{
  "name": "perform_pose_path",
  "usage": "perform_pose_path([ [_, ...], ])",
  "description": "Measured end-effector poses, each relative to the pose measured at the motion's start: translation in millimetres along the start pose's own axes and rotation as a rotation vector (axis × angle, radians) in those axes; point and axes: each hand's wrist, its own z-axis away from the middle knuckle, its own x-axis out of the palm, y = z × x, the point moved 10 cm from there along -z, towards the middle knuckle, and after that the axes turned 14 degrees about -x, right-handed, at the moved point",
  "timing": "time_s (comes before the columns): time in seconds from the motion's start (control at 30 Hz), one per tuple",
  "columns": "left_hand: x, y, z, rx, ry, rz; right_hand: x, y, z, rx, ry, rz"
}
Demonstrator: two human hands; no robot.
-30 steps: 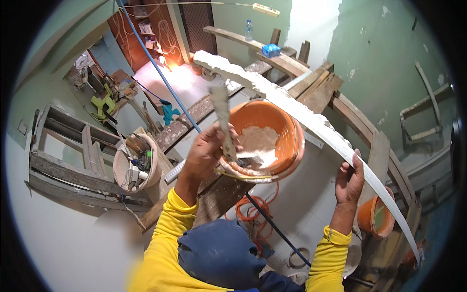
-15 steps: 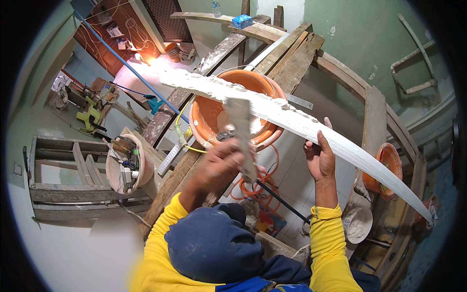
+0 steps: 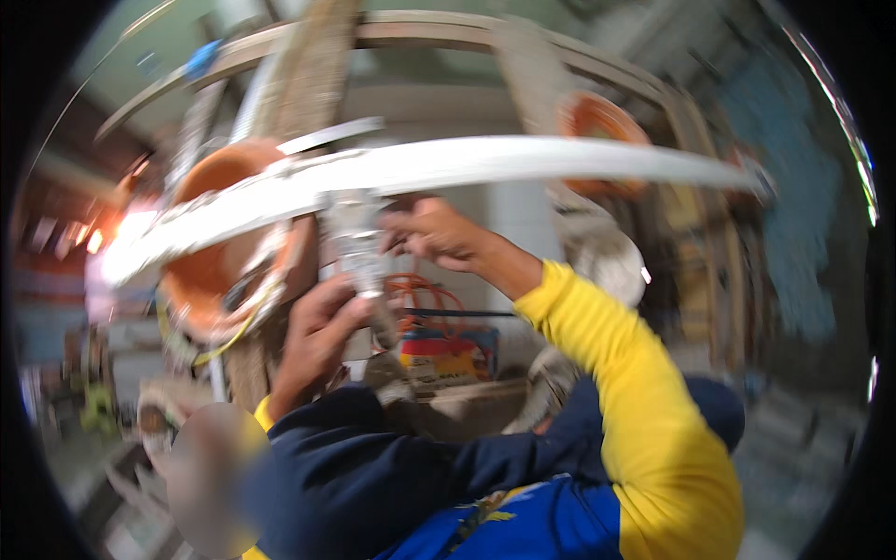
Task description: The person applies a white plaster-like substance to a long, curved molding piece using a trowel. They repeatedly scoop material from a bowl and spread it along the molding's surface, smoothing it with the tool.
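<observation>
The picture is blurred by motion. A long white plaster moulding strip (image 3: 485, 166) arches across the upper middle. My left hand (image 3: 322, 327) grips a flat, plaster-caked tool (image 3: 359, 247) whose upper end meets the underside of the strip. My right hand (image 3: 439, 233), in a yellow sleeve, is just below the strip next to the top of the tool, with its fingers curled. The blur hides whether it grips the strip or only touches it. An orange bucket (image 3: 219, 257) with white plaster sits behind the strip at the left.
A second orange bucket (image 3: 602, 126) stands at the upper right. Wooden planks (image 3: 308, 65) and a curved wooden frame (image 3: 523, 37) lie beyond. An orange cable coil (image 3: 431, 289) and a red and yellow box (image 3: 448, 359) are below the hands. A pale sack (image 3: 607, 261) lies at the right.
The view has swung, so the strip now runs nearly level across the picture. My right hand has come in close beside the tool. My left hand still holds the tool against the strip.
</observation>
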Motion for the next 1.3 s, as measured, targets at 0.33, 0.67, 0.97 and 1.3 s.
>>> perform_pose_path([
  [0.33, 137.1, 36.8, -63.9, -0.352, -0.225, -0.893, -240.4, -141.7, 368.7, 0.392, 0.386, 1.016],
  [0.67, 347.6, -122.5, -265.9, -0.268, -0.556, -1.218, -320.7, -36.0, 511.7, 0.101, 1.145, 0.634],
  [0.97, 420.3, -206.6, -313.0, -0.134, -0.670, -1.389, -309.8, -37.8, 508.8, -0.096, 1.206, 0.437],
  [1.3, 422.4, -225.2, -304.5, -0.239, -0.813, -1.222, -320.2, -6.5, 521.0, -0.248, 1.144, -0.098],
])
